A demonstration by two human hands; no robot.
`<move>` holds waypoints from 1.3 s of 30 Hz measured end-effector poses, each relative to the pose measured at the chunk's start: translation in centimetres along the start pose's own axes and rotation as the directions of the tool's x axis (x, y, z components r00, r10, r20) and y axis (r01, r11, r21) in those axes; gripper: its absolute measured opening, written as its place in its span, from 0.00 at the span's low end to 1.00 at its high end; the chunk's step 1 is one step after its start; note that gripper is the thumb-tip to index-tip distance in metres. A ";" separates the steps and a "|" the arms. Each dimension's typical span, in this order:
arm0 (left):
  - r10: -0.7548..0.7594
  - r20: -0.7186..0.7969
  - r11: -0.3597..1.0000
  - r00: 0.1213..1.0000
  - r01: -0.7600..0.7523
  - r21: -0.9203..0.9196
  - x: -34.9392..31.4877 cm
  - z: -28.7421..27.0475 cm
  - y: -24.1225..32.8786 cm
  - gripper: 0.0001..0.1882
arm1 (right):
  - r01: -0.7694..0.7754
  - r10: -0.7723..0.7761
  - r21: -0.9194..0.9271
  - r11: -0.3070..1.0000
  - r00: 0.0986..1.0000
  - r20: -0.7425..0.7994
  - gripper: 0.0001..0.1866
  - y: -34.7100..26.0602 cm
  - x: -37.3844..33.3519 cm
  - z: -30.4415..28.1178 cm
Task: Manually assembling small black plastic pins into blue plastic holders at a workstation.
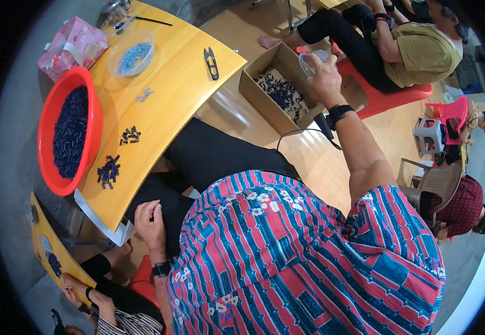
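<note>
Along the left stretches a yellow table. Right of it, on the floor, an open carton holds dark and pale bits. At the table's left edge sits a red basin of dark pieces. The right hand, fingers partly closed, grips a clear cup at the carton's right side. The left hand is near, beside the thigh, fingers loosely bent; whether it holds anything, I cannot tell.
</note>
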State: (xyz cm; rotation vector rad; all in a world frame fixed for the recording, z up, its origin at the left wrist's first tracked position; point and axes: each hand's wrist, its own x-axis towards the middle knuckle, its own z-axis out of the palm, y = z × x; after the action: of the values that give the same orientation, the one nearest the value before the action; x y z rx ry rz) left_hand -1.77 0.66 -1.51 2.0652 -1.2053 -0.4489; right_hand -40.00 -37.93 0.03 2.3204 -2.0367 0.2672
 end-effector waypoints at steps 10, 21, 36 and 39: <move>0.041 -0.055 0.999 0.998 -0.043 -0.031 0.0 0.0 -1.1 0.05 | -0.372 0.162 0.927 0.054 0.919 0.359 0.30 -2.5 2.1 -1.2; 0.063 -0.136 0.995 0.989 -0.074 -0.074 -0.2 -0.1 -0.7 0.04 | -0.516 -0.474 0.837 -0.181 0.791 0.386 0.28 -16.5 1.7 -4.3; 0.097 -0.162 0.992 0.982 -0.108 -0.058 -0.5 -0.2 -0.2 0.03 | -0.433 -0.276 0.860 0.270 0.821 0.500 0.31 -21.4 4.9 -2.9; 0.090 -0.160 0.992 0.983 -0.103 -0.071 -0.2 -0.2 -0.2 0.03 | -0.221 -0.199 0.862 0.456 0.919 0.341 0.33 -21.9 4.4 -4.2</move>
State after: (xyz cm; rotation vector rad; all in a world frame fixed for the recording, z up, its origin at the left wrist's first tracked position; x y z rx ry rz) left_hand -1.63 1.03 -1.49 1.9272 -1.1691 -0.2783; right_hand -18.25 -38.66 6.61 3.1405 -2.4793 1.2830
